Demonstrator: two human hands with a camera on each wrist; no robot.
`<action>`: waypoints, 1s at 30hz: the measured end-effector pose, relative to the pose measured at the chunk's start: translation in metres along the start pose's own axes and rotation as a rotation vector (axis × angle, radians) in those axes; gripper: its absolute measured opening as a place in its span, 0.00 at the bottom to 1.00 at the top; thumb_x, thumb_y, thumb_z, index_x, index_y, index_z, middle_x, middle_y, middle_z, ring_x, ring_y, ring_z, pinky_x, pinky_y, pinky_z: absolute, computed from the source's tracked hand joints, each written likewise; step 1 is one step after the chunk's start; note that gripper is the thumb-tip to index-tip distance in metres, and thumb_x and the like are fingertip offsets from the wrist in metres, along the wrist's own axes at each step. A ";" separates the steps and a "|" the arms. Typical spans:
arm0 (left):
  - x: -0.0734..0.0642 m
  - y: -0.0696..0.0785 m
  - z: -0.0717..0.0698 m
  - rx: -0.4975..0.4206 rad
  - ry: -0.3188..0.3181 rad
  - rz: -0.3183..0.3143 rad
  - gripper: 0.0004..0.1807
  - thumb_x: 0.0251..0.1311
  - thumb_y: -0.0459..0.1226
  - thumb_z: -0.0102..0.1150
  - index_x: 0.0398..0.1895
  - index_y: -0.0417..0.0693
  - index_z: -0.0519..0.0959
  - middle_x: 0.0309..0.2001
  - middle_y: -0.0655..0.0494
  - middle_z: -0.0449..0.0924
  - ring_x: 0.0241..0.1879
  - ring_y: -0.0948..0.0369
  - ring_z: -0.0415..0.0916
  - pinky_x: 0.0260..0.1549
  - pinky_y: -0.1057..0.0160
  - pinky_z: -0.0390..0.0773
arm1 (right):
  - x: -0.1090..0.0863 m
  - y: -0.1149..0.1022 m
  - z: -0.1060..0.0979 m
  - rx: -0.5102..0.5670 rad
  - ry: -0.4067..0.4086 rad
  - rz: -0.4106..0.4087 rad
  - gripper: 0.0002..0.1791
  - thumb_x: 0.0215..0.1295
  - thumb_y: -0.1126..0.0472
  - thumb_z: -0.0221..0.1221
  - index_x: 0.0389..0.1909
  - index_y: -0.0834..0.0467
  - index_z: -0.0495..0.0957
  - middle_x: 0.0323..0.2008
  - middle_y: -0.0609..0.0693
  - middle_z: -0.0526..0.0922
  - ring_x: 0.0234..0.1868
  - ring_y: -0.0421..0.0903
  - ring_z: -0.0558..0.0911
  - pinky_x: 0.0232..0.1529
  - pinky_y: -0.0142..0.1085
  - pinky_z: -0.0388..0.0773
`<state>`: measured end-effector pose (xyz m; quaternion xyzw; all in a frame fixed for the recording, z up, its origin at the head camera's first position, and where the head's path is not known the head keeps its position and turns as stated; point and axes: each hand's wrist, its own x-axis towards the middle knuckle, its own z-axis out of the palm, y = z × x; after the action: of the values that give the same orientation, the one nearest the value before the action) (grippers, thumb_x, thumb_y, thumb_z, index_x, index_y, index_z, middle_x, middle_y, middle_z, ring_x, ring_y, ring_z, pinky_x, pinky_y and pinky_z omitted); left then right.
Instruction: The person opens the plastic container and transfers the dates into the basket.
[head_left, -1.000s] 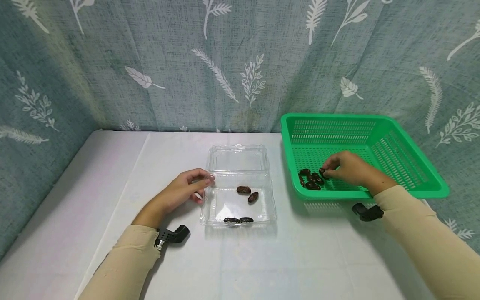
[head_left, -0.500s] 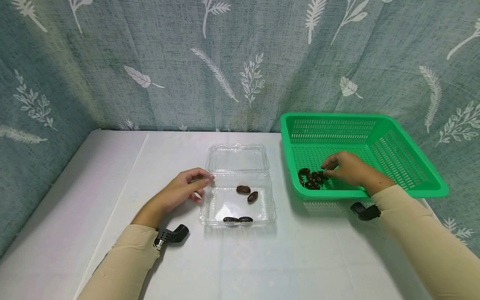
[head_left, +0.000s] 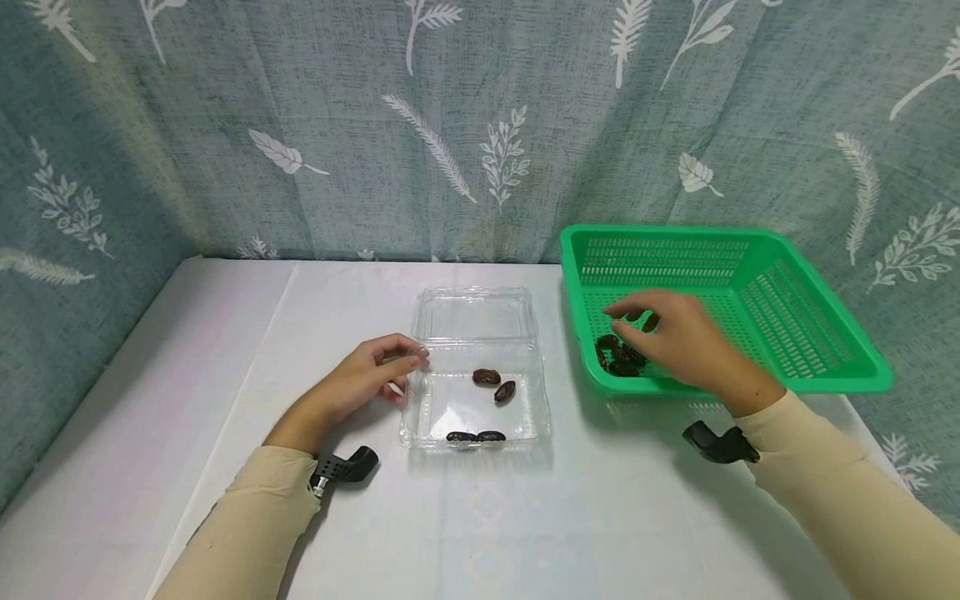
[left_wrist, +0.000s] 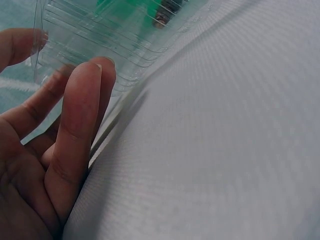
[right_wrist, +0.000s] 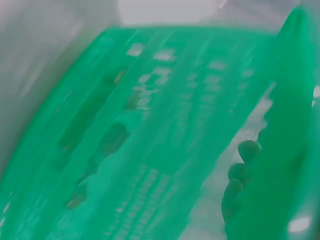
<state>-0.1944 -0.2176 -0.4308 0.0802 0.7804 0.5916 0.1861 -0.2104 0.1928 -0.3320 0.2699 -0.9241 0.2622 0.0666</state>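
In the head view my left hand (head_left: 367,377) touches the left edge of a clear plastic clamshell box (head_left: 542,408), its thumb and fingers bent loosely without gripping. The lid stands back; two dates (head_left: 486,377) lie mid-box and two along its front wall. My right hand (head_left: 675,337) is inside the green basket (head_left: 727,387), above several dates (head_left: 624,367) at the left end. Its thumb and index finger are spread. A date (head_left: 651,322) shows between them, held toward the palm; the other fingers are mostly hidden. The right wrist view is blurred.
A white cloth (head_left: 337,533) covers the table. Behind it hangs a blue-green curtain (head_left: 337,167) with white leaf prints. The basket's high rim stands under my right wrist. In the left wrist view the box wall (left_wrist: 95,40) rises close beyond the fingers.
My right hand has risen slightly and reached left over the dates, with thumb and index finger parting. The date formerly at its fingertips now shows nearer the palm. My left hand stays put.
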 end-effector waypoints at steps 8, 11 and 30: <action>-0.001 0.000 0.000 -0.002 -0.004 0.001 0.20 0.73 0.41 0.53 0.60 0.37 0.72 0.61 0.38 0.74 0.35 0.61 0.75 0.31 0.62 0.87 | 0.001 -0.044 0.017 0.126 0.090 -0.210 0.11 0.59 0.71 0.67 0.41 0.57 0.87 0.34 0.48 0.85 0.29 0.39 0.74 0.27 0.31 0.76; -0.001 0.001 -0.001 -0.005 -0.003 0.003 0.20 0.73 0.41 0.53 0.60 0.38 0.72 0.61 0.38 0.75 0.34 0.61 0.76 0.31 0.62 0.87 | -0.001 -0.057 0.024 0.197 0.068 -0.233 0.11 0.59 0.72 0.67 0.41 0.56 0.87 0.32 0.45 0.83 0.27 0.37 0.72 0.25 0.29 0.74; -0.002 -0.002 -0.003 -0.063 0.030 0.027 0.18 0.72 0.39 0.54 0.57 0.35 0.74 0.55 0.44 0.77 0.29 0.65 0.73 0.27 0.63 0.85 | 0.029 -0.091 0.102 0.312 -0.183 -0.113 0.08 0.64 0.64 0.65 0.43 0.58 0.86 0.41 0.49 0.89 0.39 0.47 0.82 0.44 0.46 0.80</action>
<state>-0.1930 -0.2217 -0.4320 0.0760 0.7629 0.6194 0.1690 -0.1845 0.0615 -0.3703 0.3513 -0.8577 0.3725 -0.0460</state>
